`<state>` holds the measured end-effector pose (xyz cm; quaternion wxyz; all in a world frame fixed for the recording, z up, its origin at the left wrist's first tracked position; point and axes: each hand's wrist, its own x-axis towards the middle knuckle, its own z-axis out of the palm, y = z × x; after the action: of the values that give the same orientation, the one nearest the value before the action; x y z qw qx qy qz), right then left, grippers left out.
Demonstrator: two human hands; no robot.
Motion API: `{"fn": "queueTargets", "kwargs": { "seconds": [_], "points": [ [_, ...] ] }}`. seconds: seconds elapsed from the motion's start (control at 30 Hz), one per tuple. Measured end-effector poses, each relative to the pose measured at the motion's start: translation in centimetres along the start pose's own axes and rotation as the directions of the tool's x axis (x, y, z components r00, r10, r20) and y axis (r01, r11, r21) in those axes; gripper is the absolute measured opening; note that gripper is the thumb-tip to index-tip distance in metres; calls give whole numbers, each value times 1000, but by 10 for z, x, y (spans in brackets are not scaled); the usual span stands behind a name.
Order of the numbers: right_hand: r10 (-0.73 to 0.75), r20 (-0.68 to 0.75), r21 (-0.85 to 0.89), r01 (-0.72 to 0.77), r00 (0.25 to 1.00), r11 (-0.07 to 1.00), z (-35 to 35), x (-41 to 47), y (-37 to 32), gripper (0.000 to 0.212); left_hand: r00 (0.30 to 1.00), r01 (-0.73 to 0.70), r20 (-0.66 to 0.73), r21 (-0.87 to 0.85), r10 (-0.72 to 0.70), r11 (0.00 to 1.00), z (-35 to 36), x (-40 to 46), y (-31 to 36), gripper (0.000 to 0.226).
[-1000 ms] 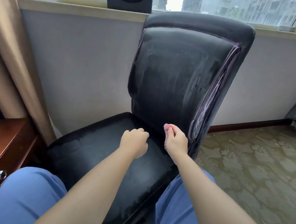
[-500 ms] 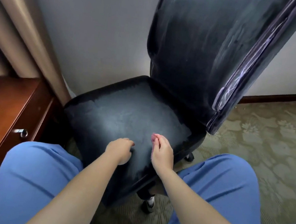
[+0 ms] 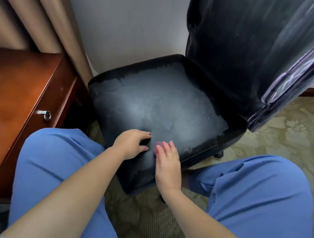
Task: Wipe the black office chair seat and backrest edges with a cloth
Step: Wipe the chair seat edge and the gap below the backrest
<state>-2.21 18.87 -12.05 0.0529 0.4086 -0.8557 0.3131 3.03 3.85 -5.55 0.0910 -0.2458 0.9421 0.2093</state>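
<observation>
The black office chair has its seat (image 3: pixel 160 103) in the middle of the view, dull grey with smears, and its backrest (image 3: pixel 247 50) rises at the upper right with a shiny side edge (image 3: pixel 298 73). My right hand (image 3: pixel 167 160) rests on the seat's front part and holds a small pink cloth (image 3: pixel 158 144), which peeks out by the index finger; the rest is hidden under the hand. My left hand (image 3: pixel 130 145) lies beside it on the seat, fingers loosely curled, holding nothing.
A red-brown wooden desk (image 3: pixel 9 99) with a metal drawer knob (image 3: pixel 46 114) stands close on the left. A beige curtain (image 3: pixel 46 10) hangs behind it. Patterned green carpet (image 3: pixel 298 129) lies to the right. My blue-trousered knees (image 3: pixel 262 192) flank the seat front.
Both hands have come back from the seat's rear by the backrest to its front edge. The view has tilted down, so the window sill is out of sight.
</observation>
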Motion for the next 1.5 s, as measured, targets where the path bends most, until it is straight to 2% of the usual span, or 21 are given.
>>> {"fn": "queueTargets", "kwargs": {
  "seconds": [0.1,0.2,0.27,0.33,0.43,0.5,0.57,0.67,0.73,0.77,0.8,0.83,0.9,0.97,1.07,1.1,1.17,1.23,1.3,1.4,1.5],
  "points": [
    [-248,55,-19,249,967,968,17,-28,-20,34,999,35,31,-30,-34,999,-9,6,-3,43],
    [-496,156,11,501,854,865,27,-60,-28,36,998,48,34,-52,-46,997,-12,6,-7,45],
    [-586,188,12,595,788,804,26,-59,-22,34,999,38,33,-73,-36,997,-10,3,-8,56],
    [-568,197,2,579,799,815,19,-45,-14,34,999,15,31,-93,-12,996,-9,0,-9,66],
    [-286,93,-35,291,954,956,5,-28,-2,33,999,33,12,-135,-32,990,-11,-2,-8,70],
    [-159,41,-50,161,986,986,-3,-23,4,34,998,64,-1,-175,-65,982,-13,-5,-5,68],
    [-256,73,-62,260,964,964,-2,-26,4,34,996,83,-1,-184,-84,979,-15,-5,-1,65],
    [-571,204,-37,589,795,807,11,-41,-7,34,993,115,-5,-188,-118,975,-17,-3,5,61],
    [-747,333,22,787,576,617,24,-54,-15,31,990,137,-4,-199,-140,970,-17,-2,6,61],
    [-800,380,36,857,464,514,30,-59,-19,29,990,140,0,-205,-143,969,-17,-3,6,61],
    [-825,405,34,895,394,445,34,-61,-20,28,989,143,9,-209,-145,967,-16,-4,6,62],
    [-831,401,28,902,385,432,36,-62,-20,29,989,147,24,-213,-145,966,-16,-5,6,63],
    [-815,335,38,858,472,512,32,-58,-16,28,989,147,40,-220,-142,964,-17,-4,4,64],
    [-732,274,21,758,623,652,21,-51,-10,30,987,157,28,-226,-155,961,-17,-2,2,63],
    [-366,185,-5,373,912,928,3,-30,5,36,983,177,-11,-224,-185,958,-17,2,5,58],
    [-202,144,-12,206,969,979,-1,-20,12,36,982,180,-20,-222,-189,958,-16,3,7,57],
    [80,77,-10,-79,994,997,-9,-3,26,41,983,175,-23,-195,-182,965,-15,5,11,54],
    [232,49,26,-233,972,972,-12,1,26,41,985,164,-18,-153,-169,974,-14,8,13,52],
    [231,33,32,-232,972,972,-7,-10,9,39,987,152,-27,-127,-157,980,-12,10,15,48],
    [77,88,25,-80,993,996,4,-41,-17,41,994,81,-60,-78,-86,994,-5,12,16,40],
    [167,32,31,-168,985,985,6,-21,-2,46,995,-13,-102,-39,9,999,7,15,16,34]
  ]
}}
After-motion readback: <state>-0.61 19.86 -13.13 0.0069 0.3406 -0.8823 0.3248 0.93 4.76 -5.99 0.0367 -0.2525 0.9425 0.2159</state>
